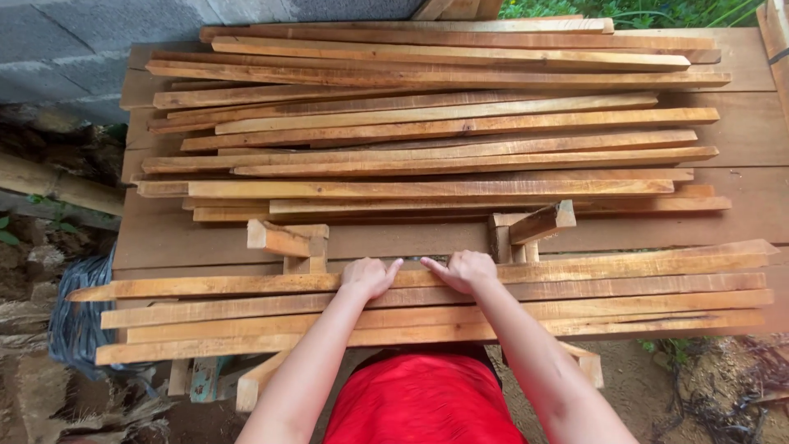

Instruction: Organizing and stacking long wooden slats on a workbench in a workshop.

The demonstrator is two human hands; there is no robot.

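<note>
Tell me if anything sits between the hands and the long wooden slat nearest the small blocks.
Nothing visible does. The left hand and right hand already rest directly on the top slat, side by side.

I note a far pile of long wooden slats [444, 123] lying crosswise on the counter [164, 234], well apart from the near row. Two small wooden block assemblies stand between the piles: the left block [289, 243] and the right block [530, 228], each with a short piece tilted on top. Behind the counter I see a grey block wall [74, 41]. Green foliage [657, 10] shows at upper right. A dark mesh bundle [78, 321] lies on the ground at left. A red garment [423, 403] fills the lower centre.
</note>
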